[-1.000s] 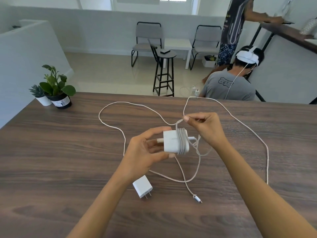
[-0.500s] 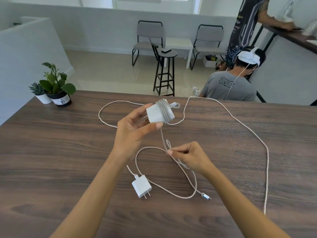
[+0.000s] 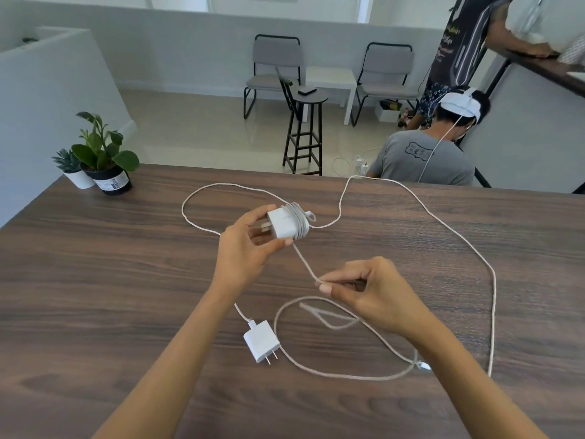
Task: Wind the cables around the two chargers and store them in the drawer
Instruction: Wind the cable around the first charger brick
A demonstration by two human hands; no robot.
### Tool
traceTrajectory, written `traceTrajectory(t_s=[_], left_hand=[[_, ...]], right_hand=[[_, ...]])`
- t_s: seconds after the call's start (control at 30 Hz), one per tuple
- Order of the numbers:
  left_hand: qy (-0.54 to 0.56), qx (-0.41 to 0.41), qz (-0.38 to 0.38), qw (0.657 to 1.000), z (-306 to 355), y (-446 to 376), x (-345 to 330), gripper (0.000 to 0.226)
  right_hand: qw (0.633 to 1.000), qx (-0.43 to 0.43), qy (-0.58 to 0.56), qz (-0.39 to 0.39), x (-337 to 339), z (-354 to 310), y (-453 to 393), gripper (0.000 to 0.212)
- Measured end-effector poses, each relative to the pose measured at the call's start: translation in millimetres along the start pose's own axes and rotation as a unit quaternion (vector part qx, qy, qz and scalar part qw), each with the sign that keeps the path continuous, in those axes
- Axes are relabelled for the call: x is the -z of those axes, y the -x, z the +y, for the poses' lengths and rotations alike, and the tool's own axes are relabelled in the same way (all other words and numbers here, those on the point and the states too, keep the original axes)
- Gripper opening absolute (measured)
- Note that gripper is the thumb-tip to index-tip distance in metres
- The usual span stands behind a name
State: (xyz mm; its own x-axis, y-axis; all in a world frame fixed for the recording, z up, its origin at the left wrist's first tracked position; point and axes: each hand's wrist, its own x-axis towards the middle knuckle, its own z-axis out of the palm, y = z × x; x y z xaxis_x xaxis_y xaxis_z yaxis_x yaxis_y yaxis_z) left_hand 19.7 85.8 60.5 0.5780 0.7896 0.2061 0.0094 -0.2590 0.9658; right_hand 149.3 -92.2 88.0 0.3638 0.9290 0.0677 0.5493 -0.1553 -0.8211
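My left hand (image 3: 245,248) is clamped on the first charger (image 3: 285,224), thumb under, fingers over the prong end, holding it up off the table (image 3: 95,280). Several turns of cable (image 3: 304,259) already sit on its body. My right hand (image 3: 373,294) is pinched shut on that same cable, thumb against fingertip, nearer me and to the right of the charger. The run between the two hands is straight, looks taut.

Step in hand, as I read it: lay the next turn.
- Keep that light tension so the wrap lands tight beside the last one, not over it.
- Feed through the pinch, don't drag. Slack loops under my right wrist and ends in a plug (image 3: 422,365) near my right forearm; that loop could snag.
- Keep left fingers on the prong end, clear of the wrap zone.

Second charger (image 3: 262,341) lies flat on the table, nearer me than the held one, prongs toward me, untouched. Its long cable (image 3: 443,223) seems to sweep past the held charger out to the far and right side, lying close to my coil. Risk: catching it in a turn. No drawer in view, so storing is some way off.
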Motion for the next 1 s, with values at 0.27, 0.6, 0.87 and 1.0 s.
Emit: traceTrajectory(t_s=[0.27,0.6,0.87,1.0], left_hand=[[-0.068,-0.034,-0.069,0.995,-0.3,15.9,-16.6,0.062],[-0.002,0.016,-0.154,0.988,12.8,45.8,-21.1,0.063],[0.057,0.046,-0.176,0.982,24.2,51.5,-15.8,0.062],[0.103,0.047,-0.163,0.980,25.6,50.6,-16.9,0.062]], right_hand=[[0.990,0.082,0.098,0.057,34.6,-29.9,-18.3,0.007],[0.995,0.040,0.040,0.087,38.0,-9.5,-57.2,0.016],[0.990,-0.012,-0.114,0.079,28.1,17.4,-61.3,0.014],[0.981,-0.067,-0.170,0.069,18.4,28.8,-55.9,0.010]])
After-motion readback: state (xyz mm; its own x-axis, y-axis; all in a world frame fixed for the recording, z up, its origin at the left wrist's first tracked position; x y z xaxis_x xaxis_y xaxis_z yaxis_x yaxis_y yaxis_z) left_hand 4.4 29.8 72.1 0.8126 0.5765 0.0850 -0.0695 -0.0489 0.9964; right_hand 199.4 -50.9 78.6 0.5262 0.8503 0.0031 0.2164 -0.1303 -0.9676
